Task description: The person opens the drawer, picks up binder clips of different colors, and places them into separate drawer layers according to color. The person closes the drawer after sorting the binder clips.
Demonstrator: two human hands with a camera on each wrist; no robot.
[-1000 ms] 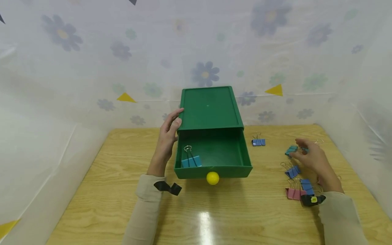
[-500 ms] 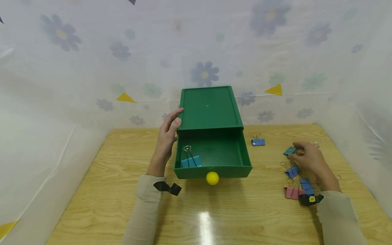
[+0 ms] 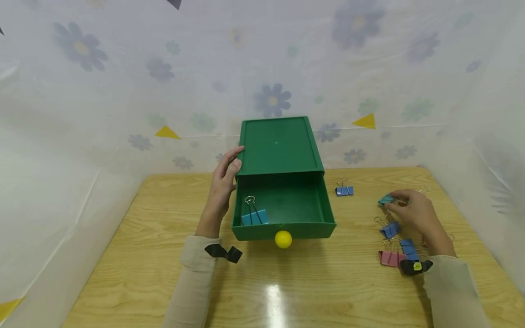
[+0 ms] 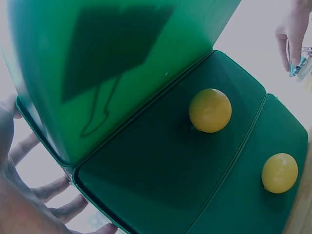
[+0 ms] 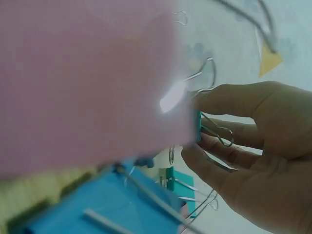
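On the right side of the desk (image 3: 287,291), the right hand (image 3: 414,216) pinches a teal binder clip (image 3: 386,199) in its grip, lifted just above the other clips (image 3: 391,241); the right wrist view alone shows its wire handles between thumb and fingers (image 5: 229,156). The left hand (image 3: 223,182) rests with straight fingers against the green drawer box (image 3: 279,146), whose open drawer (image 3: 287,228) holds one blue clip (image 3: 255,216).

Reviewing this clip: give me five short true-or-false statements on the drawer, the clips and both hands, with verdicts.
1. The green drawer is pulled open. True.
2. The open drawer holds nothing. False: one blue binder clip lies in its front left corner.
3. The right hand pinches a teal binder clip. True.
4. The left hand holds the yellow knob. False: it rests against the left side of the green box.
5. A pink binder clip lies on the table near the right wrist. True.
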